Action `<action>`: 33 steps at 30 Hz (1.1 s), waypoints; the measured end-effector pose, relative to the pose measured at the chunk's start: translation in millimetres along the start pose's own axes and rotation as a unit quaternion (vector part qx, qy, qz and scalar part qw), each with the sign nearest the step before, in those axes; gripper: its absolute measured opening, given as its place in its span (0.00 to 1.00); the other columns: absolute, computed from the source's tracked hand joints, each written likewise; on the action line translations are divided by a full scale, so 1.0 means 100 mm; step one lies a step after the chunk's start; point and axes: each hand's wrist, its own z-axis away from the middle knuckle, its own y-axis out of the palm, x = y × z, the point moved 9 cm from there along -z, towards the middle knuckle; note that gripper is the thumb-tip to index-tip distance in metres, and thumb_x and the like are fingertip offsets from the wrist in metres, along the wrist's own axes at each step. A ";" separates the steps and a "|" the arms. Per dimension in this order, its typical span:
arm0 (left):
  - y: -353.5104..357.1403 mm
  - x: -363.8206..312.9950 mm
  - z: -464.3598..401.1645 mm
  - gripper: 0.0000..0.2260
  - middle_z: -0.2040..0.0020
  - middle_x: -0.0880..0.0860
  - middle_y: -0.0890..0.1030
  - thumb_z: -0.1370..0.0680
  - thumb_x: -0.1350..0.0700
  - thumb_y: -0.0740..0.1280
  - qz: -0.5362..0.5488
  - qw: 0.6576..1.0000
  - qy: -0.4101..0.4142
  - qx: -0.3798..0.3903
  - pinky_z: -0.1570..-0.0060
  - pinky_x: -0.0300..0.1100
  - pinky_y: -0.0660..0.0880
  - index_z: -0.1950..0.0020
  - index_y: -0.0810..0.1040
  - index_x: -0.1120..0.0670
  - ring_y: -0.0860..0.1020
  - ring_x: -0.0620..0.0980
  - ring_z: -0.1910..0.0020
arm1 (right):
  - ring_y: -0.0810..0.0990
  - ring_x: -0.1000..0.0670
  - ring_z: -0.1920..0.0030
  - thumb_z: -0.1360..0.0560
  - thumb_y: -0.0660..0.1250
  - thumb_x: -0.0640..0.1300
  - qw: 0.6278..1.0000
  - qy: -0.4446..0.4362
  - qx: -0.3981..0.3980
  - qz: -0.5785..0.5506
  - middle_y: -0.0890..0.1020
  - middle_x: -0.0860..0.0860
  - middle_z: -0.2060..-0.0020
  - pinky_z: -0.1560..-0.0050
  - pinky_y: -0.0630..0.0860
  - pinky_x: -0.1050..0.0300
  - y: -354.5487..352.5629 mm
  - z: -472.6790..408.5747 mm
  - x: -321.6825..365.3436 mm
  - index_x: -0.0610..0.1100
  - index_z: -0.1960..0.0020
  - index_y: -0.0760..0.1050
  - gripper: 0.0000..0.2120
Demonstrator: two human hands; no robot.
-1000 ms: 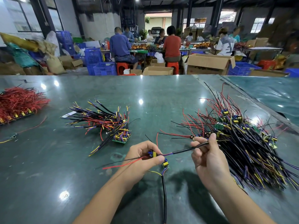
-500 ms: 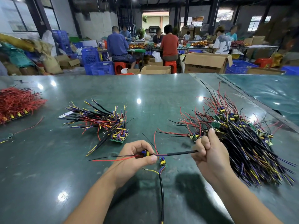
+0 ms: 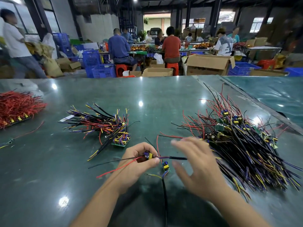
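Left hand (image 3: pixel 141 163): fingers curled round the board, thumb pressed on its near edge. It is the same grip as half a second ago.
Board (image 3: pixel 149 156): small, with yellow and blue parts. It is held just above the bench (image 3: pixel 147 95), near the front and between the two nearer piles. A red and a black lead trail off to the left.
Cable (image 3: pixel 178 158): a black sleeve running right from the board and passing under the right hand.
Right hand (image 3: pixel 200 169): the change is here. Before, it was fisted round the cable. Now it has let go, with fingers straight and spread, blurred over the cable. I cannot tell whether it touches.
Second board (image 3: pixel 166 166): just below the left thumb, as before. Its thick black lead runs toward the near edge.
Right pile (image 3: pixel 246 145): lies where it was, just beyond the right hand.
Middle pile (image 3: pixel 111 126): unmoved, beyond the left hand.
Red pile (image 3: pixel 16 105): unmoved, at the far left.
Person (image 3: pixel 13 38): in a white shirt at the far left, not seen before.
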 end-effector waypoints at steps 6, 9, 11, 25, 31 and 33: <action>-0.04 0.07 -0.03 0.26 0.56 0.53 0.84 0.33 0.64 0.74 0.119 0.992 -0.035 -0.020 0.55 0.34 0.76 0.38 0.74 0.49 0.81 0.45 0.56 | 0.82 0.46 0.60 0.28 0.65 0.34 0.997 0.052 0.047 -0.036 0.83 0.49 0.56 0.66 0.77 0.57 0.14 0.04 -0.07 0.40 0.42 0.80 0.15; -0.13 0.10 -0.03 0.21 0.56 0.52 0.84 0.29 0.67 0.71 0.074 0.995 -0.045 -0.053 0.55 0.36 0.77 0.39 0.75 0.52 0.81 0.45 0.56 | 0.82 0.42 0.60 0.25 0.64 0.34 0.983 0.180 -0.028 0.020 0.83 0.44 0.57 0.63 0.78 0.51 -0.13 0.05 -0.47 0.38 0.42 0.80 0.13; -0.19 0.13 -0.03 0.16 0.57 0.52 0.83 0.25 0.70 0.66 0.074 0.992 -0.055 -0.082 0.58 0.36 0.78 0.42 0.76 0.54 0.80 0.45 0.60 | 0.82 0.37 0.61 0.24 0.65 0.35 0.954 0.282 -0.023 0.103 0.83 0.41 0.56 0.65 0.76 0.47 -0.28 0.12 -0.84 0.40 0.42 0.80 0.12; -0.27 0.42 -0.04 0.08 0.59 0.55 0.81 0.23 0.68 0.62 -0.025 0.982 -0.151 -0.113 0.66 0.33 0.76 0.51 0.77 0.57 0.78 0.42 0.69 | 0.72 0.52 0.43 0.25 0.60 0.64 0.927 0.267 0.262 0.030 0.76 0.57 0.47 0.46 0.70 0.57 0.73 0.38 -0.38 0.53 0.43 0.77 0.20; -0.06 0.49 -0.03 0.05 0.64 0.55 0.80 0.22 0.62 0.65 -0.029 0.983 -0.169 -0.059 0.67 0.35 0.76 0.57 0.78 0.59 0.77 0.45 0.70 | 0.73 0.53 0.50 0.27 0.67 0.53 0.920 0.296 0.248 -0.066 0.74 0.58 0.56 0.53 0.67 0.62 0.82 0.34 -0.33 0.51 0.50 0.75 0.08; 0.03 0.49 -0.03 0.06 0.65 0.53 0.81 0.23 0.59 0.67 -0.023 0.984 -0.172 -0.040 0.66 0.35 0.76 0.58 0.79 0.58 0.77 0.44 0.70 | 0.76 0.56 0.58 0.28 0.70 0.49 0.911 0.326 0.201 -0.153 0.77 0.58 0.62 0.58 0.69 0.65 0.78 0.31 -0.33 0.51 0.54 0.73 0.07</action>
